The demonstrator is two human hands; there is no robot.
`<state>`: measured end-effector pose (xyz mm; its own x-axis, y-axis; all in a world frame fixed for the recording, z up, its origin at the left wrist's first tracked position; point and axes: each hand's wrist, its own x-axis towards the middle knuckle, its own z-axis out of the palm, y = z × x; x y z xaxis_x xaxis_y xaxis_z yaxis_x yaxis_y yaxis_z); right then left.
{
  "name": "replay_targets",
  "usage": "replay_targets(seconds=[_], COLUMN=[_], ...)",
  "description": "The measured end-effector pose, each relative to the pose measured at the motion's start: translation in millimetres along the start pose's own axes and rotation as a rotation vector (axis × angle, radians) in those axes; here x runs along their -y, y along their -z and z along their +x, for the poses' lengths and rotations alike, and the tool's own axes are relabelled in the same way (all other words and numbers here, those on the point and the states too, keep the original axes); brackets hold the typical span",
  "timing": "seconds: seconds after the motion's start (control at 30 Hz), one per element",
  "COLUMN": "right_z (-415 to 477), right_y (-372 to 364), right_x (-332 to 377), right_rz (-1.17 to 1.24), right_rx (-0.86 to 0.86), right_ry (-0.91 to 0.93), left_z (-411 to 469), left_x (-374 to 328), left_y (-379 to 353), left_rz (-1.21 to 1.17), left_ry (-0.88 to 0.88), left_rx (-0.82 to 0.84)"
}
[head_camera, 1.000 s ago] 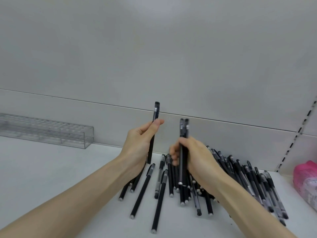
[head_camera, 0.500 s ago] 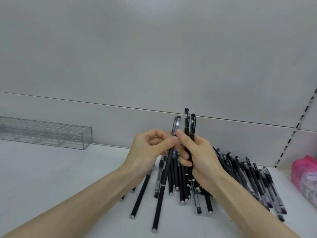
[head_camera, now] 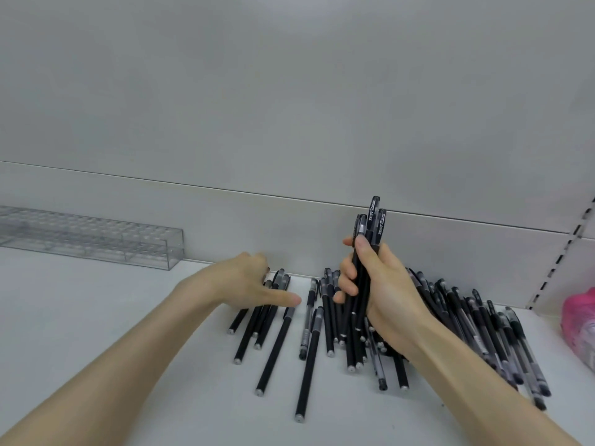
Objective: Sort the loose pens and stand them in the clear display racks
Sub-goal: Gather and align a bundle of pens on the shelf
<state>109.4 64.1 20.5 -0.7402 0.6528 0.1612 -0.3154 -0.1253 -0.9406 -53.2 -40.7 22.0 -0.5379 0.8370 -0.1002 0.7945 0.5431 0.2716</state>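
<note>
On the white shelf [head_camera: 96,317] by a grey wall [head_camera: 289,91], loose pens [head_camera: 309,349] lie heaped, clear rack [head_camera: 96,236] well off left. Right hand [head_camera: 380,294] is clenched round an upright bundle [head_camera: 373,226]; left hand [head_camera: 244,284] is down on the heap, thumb out, fingers hidden, so can't tell if it's gripping. Pink pack [head_camera: 579,323] is cut off right.
</note>
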Motion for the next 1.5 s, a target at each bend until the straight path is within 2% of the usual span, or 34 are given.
replay_targets(seconds=[0.13, 0.3, 0.5, 0.7, 0.83, 0.97, 1.07, 1.27, 1.37, 1.5], right_z=[1, 0, 1, 0, 2, -2, 0, 4, 0, -2], right_y=[1, 2, 3, 4, 4, 1, 3, 8, 4, -4], right_x=[-2, -5, -5, -5, -4, 1, 3, -5, -2, 1], right_rz=[-0.024, -0.105, -0.176, -0.121, -0.136, -0.153, -0.13, -0.085, -0.151, -0.12], right_rx=[0.016, 0.03, 0.018, -0.008, -0.074, -0.083, -0.102, -0.02, -0.094, -0.132], right_ry=[0.004, -0.017, -0.005, 0.027, 0.076, 0.126, 0.137, 0.126, 0.153, 0.154], left_z=[4, 1, 1, -4, -16, -20, -21, -26, -24, -24], left_x=[-4, -20, -20, -17, -26, -40, -48, -54, -49, -46], left_y=[-16, -23, -19, -3, 6, -6, -15, -17, -16, -18], left_rz=[-0.016, -0.127, -0.212, -0.887, -1.252, -1.159, -1.111, -1.097, -1.124, -0.993], left_ry=[0.009, -0.087, -0.084, -0.237, -0.382, -0.567, -0.639, -0.609, -0.535, -0.62], left_rx=[0.017, -0.054, -0.086, 0.037, -0.004, -0.041, -0.104, -0.154, -0.112, -0.068])
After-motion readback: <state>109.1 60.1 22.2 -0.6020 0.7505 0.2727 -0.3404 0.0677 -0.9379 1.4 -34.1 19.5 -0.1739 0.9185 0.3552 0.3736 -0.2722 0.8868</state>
